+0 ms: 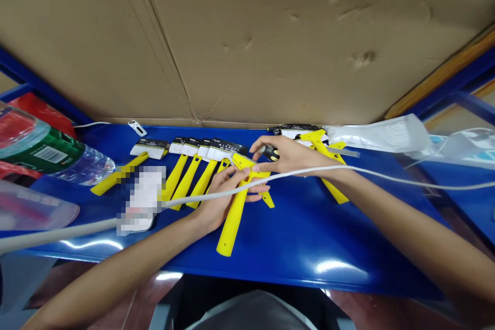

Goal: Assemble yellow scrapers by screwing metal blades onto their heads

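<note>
1. On my feed, the yellow T-shaped tool [234, 221] sits at the centre of the blue metal table [309, 232], tilted, with its long shaft pointing toward the person and its crosspiece farther away.
2. The left hand [220, 201] is closed, its fingers curled around the yellow T-shaped tool just below the crosspiece.
3. The right hand [290, 157] is closed around a small black-and-yellow handle [269, 153], right beside the crosspiece. I cannot tell whether that hand also touches the yellow T-shaped tool.
4. A white cable [309, 172] crosses my view over both wrists, thickening into a grey cord toward the lower left.
5. Behind the hands, a row of yellow handles [187, 180] lies side by side, topped by white-and-black cards [197, 148].
6. To the right, another yellow tool [332, 185] lies partly beneath the right hand, near a white plastic bag [375, 134].
7. To the left are a loose yellow handle [118, 175], a pixelated patch [141, 198] that I cannot make out, and a water bottle [73, 162] with a green label.
8. A cardboard sheet [247, 46] stands along the table's far edge.
</note>
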A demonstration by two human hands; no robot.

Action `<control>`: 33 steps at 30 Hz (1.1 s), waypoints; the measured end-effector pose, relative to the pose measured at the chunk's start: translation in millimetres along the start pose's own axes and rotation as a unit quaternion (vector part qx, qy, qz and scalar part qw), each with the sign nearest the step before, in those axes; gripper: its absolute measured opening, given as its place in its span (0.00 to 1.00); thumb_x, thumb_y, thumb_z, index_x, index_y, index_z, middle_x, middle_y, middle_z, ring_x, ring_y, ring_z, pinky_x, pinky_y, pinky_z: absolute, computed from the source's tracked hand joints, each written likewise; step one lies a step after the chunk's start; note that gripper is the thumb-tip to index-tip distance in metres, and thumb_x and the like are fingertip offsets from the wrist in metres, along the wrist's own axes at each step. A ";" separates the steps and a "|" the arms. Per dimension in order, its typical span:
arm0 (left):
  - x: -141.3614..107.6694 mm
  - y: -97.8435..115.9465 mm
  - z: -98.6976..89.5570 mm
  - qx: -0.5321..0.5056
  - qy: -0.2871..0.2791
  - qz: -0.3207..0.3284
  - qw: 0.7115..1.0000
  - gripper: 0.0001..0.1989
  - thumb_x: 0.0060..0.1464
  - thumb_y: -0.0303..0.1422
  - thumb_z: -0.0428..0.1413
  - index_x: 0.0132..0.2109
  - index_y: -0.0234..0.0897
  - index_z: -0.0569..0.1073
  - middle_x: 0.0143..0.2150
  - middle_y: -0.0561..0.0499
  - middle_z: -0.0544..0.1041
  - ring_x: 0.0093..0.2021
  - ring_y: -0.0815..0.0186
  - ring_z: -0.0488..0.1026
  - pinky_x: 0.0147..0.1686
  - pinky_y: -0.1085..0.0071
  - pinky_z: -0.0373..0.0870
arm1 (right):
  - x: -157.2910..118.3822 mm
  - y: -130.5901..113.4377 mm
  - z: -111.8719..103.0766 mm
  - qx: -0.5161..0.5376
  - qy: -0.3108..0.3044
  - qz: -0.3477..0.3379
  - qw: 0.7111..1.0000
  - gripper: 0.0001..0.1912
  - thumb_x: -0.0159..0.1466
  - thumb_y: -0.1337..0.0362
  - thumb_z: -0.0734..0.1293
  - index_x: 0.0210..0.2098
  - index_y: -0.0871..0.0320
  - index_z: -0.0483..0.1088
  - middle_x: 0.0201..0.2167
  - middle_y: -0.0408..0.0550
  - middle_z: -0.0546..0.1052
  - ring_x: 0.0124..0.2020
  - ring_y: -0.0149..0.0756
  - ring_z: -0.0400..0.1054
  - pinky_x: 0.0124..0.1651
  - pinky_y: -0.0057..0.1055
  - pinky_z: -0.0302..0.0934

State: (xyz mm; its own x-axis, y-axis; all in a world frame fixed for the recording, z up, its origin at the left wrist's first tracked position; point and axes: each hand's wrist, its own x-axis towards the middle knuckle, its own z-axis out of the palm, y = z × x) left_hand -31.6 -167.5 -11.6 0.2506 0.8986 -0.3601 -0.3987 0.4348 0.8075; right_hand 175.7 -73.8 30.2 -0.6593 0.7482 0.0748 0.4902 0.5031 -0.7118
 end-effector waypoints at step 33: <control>-2.2 2.7 5.4 0.026 -0.001 0.032 0.999 0.14 0.63 0.37 0.67 0.49 0.32 0.75 0.42 0.36 0.88 0.46 0.45 0.88 0.50 0.54 0.85 | -1.8 -10.2 -18.9 0.006 -0.016 -0.049 0.999 0.09 0.70 0.57 0.72 0.44 0.55 0.80 0.40 0.45 0.83 0.37 0.35 0.75 0.39 0.32 0.63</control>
State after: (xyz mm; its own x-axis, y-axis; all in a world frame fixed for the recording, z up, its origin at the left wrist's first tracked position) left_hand -28.5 -168.6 -6.0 0.2282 0.9240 -0.3068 -0.3671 0.3735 0.8519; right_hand 182.6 -72.1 50.5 -0.7219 0.6810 0.1229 0.4152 0.5684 -0.7103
